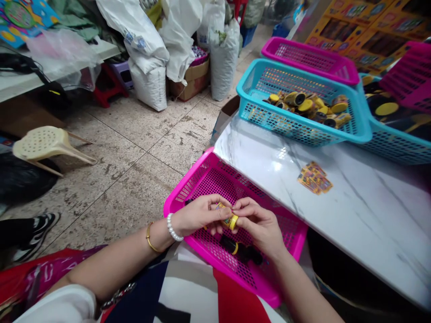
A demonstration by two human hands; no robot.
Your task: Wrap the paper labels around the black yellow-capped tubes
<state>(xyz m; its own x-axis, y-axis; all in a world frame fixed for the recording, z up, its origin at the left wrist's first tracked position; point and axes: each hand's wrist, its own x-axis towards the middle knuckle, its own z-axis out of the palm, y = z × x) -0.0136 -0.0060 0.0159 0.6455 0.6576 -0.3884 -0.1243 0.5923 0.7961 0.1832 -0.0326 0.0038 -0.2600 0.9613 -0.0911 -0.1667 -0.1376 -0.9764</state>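
1. A speckled tile floor (134, 134) fills the left side, with white woven sacks (148, 58) piled at its far edge and a cream plastic stool (43, 143) lying on its side.
2. A white marble-look counter (323, 211) runs diagonally across the right, with a small stack of yellow printed cards (314, 177) lying on it.
3. At the counter's far end, a turquoise mesh basket (286, 130) holds many yellow-capped cylinders.
4. A magenta mesh basket (215, 179) sits directly before the person, just beside the counter's edge.
5. The left hand (198, 215), wearing a pearl bracelet (174, 227) and a gold bangle (150, 237), is closed, its fingers pinching one end of a small yellow-capped container (230, 220).
6. The right hand (259, 224) is also closed, gripping the other end. The container is held above the magenta basket, between the fingertips of both hands.
7. Dark containers (237, 249) lie in the basket below.
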